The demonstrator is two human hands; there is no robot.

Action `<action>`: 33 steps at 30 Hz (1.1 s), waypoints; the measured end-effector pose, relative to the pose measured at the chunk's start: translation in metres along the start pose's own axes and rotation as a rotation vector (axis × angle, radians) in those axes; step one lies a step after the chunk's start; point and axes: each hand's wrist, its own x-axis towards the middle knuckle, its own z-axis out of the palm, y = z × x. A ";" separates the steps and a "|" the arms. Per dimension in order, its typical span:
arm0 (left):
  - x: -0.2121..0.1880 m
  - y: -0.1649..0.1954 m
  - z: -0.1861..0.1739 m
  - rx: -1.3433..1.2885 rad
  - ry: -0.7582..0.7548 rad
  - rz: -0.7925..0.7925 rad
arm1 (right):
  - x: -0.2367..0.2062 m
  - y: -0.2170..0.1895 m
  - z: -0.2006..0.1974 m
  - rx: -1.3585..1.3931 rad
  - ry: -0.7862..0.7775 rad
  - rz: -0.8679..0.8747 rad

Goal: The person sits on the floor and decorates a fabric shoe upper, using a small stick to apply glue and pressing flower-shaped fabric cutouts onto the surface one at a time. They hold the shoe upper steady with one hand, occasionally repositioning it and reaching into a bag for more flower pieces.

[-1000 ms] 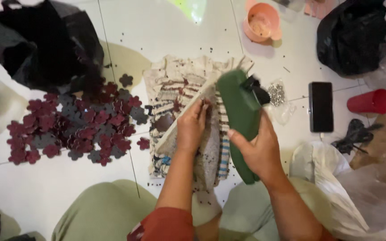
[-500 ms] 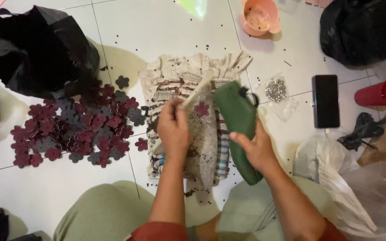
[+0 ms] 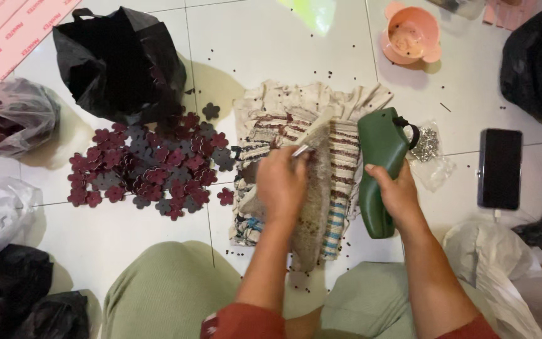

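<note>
I am looking straight down at a white tiled floor (image 3: 283, 50) from a head camera, with my knees in light green trousers at the bottom edge. My right hand (image 3: 398, 194) has its grip clamped around a dark green plastic tool (image 3: 377, 163), shaped rather like a shoe last, held upright just right of centre with a black loop at its top. My left hand (image 3: 281, 185) rests on a worn wooden block (image 3: 315, 188) that lies lengthwise on a striped, fringed cloth (image 3: 283, 110) spread on the floor in front of me. The fingers of that hand are curled together around something small and pale with a metallic end, but I cannot tell exactly what it is.

To the left of the cloth lies a heap of flower-shaped pieces (image 3: 148, 166) in dark red and grey, and one lies apart just beside the cloth's left edge. Behind the heap sits a black plastic bag (image 3: 120, 63). A pink bowl (image 3: 412, 34) stands at the top right. A small clear bag of silver metal bits (image 3: 431, 147) lies right of the green tool, and a black phone (image 3: 500, 168) lies further right. Tiny dark dots are scattered over the tiles.
</note>
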 end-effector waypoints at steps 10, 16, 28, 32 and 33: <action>0.021 -0.104 -0.155 -0.217 0.100 -0.332 | -0.009 -0.029 0.016 -0.614 -0.003 0.015; -0.016 -0.159 -0.159 -0.798 0.158 -0.852 | -0.019 -0.033 0.046 -0.619 0.073 -0.057; 0.073 -0.234 -0.178 -0.851 0.011 -0.559 | -0.098 -0.098 0.155 -0.558 0.520 -0.862; 0.087 -0.252 -0.207 -0.772 0.066 -0.558 | -0.128 -0.168 0.279 -0.515 0.114 -1.119; 0.089 -0.255 -0.215 -0.795 0.092 -0.548 | -0.130 -0.189 0.314 -0.431 0.029 -1.144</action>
